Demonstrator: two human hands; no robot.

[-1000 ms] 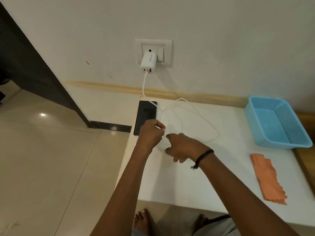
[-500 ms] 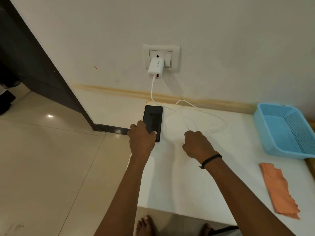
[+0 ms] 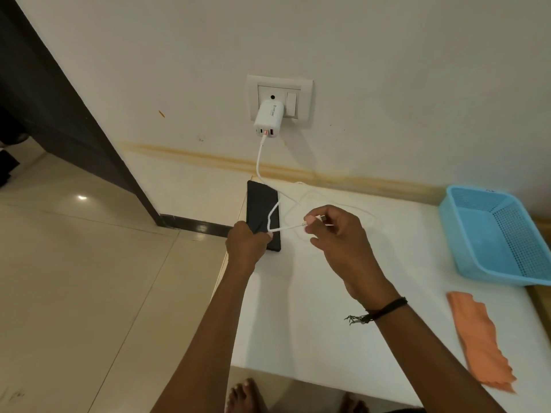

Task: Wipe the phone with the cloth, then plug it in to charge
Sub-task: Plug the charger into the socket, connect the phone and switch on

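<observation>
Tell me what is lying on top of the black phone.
A loop of white charging cable crosses the black phone. The left hand covers its near corner, hiding whatever lies beneath.

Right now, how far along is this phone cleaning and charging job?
The wiping looks finished: the orange cloth lies set aside on the white table. The charger already sits in the wall socket. In hand: the right hand pinches the cable's free plug, while the left hand steadies the black phone. Left: pushing that plug into the phone.
</observation>
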